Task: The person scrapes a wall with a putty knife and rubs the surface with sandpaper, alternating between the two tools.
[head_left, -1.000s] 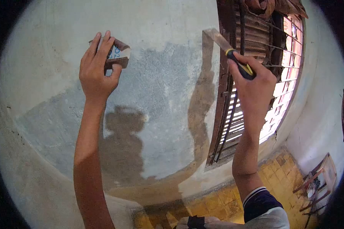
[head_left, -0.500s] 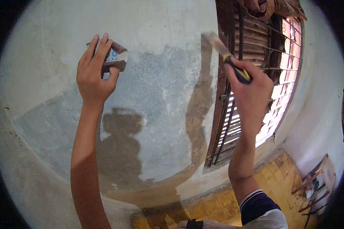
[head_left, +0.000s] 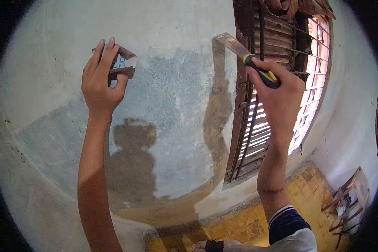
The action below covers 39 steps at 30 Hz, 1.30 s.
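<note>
My left hand (head_left: 103, 82) rests against the wall, fingers pointing up, and is closed on a folded piece of sandpaper (head_left: 122, 74). The sheet's brown grit edges and white back with blue print show between thumb and fingers. In my right hand (head_left: 279, 86) is a putty knife (head_left: 262, 73), gripped by its black and yellow handle. Its metal blade (head_left: 235, 44) points up and left, with its tip close over the wall beside the window. Between the hands lies a rough blue-grey patch (head_left: 176, 92) on the pale wall (head_left: 176, 25).
A window with bars and wooden slats (head_left: 277, 50) is at the right, its brown frame (head_left: 243, 90) near the blade. My shadow falls across the wall. Below is a yellow tiled floor (head_left: 300, 201). A wooden chair (head_left: 350, 197) stands at the lower right.
The putty knife's blade has moved a little left along the wall and looks sharper than before. The left hand stays at about the same place on the wall; the view has shifted slightly.
</note>
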Each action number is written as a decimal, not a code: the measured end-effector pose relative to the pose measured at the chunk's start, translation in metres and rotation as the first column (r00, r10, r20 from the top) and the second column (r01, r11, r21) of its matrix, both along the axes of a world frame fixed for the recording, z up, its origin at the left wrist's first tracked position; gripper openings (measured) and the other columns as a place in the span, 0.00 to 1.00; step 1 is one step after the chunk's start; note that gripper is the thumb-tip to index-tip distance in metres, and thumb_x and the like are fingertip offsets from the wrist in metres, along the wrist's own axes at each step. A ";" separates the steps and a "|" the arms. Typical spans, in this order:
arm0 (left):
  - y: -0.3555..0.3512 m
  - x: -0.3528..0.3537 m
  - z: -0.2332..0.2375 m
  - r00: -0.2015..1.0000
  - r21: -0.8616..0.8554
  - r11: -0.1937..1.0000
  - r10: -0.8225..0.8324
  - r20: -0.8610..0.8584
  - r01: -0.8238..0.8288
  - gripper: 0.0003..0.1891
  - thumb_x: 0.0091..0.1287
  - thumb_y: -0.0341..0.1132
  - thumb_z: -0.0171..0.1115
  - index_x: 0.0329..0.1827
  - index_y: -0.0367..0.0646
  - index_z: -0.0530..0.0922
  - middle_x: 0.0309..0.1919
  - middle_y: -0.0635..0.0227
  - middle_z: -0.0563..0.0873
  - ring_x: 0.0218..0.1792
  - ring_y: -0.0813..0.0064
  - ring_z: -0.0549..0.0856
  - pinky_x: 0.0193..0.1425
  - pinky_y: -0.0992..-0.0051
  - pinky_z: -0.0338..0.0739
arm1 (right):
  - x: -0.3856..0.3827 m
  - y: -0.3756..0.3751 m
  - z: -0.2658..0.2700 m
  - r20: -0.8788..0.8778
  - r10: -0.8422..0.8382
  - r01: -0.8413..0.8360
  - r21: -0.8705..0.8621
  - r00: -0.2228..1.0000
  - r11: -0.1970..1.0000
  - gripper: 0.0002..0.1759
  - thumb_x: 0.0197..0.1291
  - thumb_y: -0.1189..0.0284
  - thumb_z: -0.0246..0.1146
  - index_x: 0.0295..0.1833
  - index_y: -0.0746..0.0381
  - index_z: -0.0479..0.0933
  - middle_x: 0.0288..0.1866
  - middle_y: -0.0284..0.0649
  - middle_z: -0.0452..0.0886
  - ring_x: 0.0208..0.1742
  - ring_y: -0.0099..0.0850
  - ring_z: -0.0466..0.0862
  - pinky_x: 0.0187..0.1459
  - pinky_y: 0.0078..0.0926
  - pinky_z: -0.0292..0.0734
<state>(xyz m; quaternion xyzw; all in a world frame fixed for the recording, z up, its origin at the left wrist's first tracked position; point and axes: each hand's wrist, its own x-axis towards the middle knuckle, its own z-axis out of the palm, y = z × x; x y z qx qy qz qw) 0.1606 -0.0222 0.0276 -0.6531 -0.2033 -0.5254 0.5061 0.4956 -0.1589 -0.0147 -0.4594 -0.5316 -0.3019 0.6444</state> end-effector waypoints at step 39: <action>0.006 -0.010 -0.003 0.996 -0.004 0.997 -0.076 -0.038 0.076 0.31 0.59 0.24 0.60 0.69 0.50 0.81 0.71 0.68 0.82 0.73 0.63 0.79 0.75 0.61 0.73 | -0.005 0.013 -0.011 -0.116 0.042 -0.045 -0.017 0.992 0.999 0.13 0.61 0.66 0.74 0.47 0.62 0.88 0.39 0.49 0.90 0.42 0.40 0.92 0.47 0.33 0.82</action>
